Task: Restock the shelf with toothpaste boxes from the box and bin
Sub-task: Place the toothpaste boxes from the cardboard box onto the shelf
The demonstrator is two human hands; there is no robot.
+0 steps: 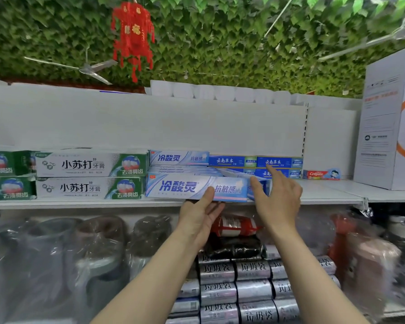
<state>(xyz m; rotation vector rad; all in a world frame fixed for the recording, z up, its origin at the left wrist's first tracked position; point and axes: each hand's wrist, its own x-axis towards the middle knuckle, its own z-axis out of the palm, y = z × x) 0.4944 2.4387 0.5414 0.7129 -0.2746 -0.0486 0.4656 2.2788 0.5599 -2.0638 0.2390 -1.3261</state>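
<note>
Toothpaste boxes fill the white shelf (325, 195) in the head view, stacked in rows along its front edge. At the far left lie green and white boxes (91, 176), two high, with more of the same kind cut off by the left edge of the frame. Right of them comes a stack of pale blue boxes, and the front light-blue toothpaste box (194, 187) lies lengthwise at the shelf's near edge. The left hand (200, 215) reaches up from below with its palm turned up and fingers fairly straight; its thumb presses against the front face of that box, so the hand is released rather than curled round anything. The right hand (277, 195) is also released, fingers spread and straight, its thumb touching the right end of the same box while its forefinger points up and touches the dark blue boxes (255, 162) stacked behind and to the right. Further right on the shelf a small red Colgate box (319, 174) lies alone, just beside a tall white carton (384, 118) with an orange ring printed on it.

Below the shelf, silver rolls (239, 286) with black characters are piled between the two forearms, with plastic-wrapped goods (56, 260) to the left and right. Overhead, a red paper lantern (133, 36) hangs against a ceiling of green leaves, near a fan (87, 69).
</note>
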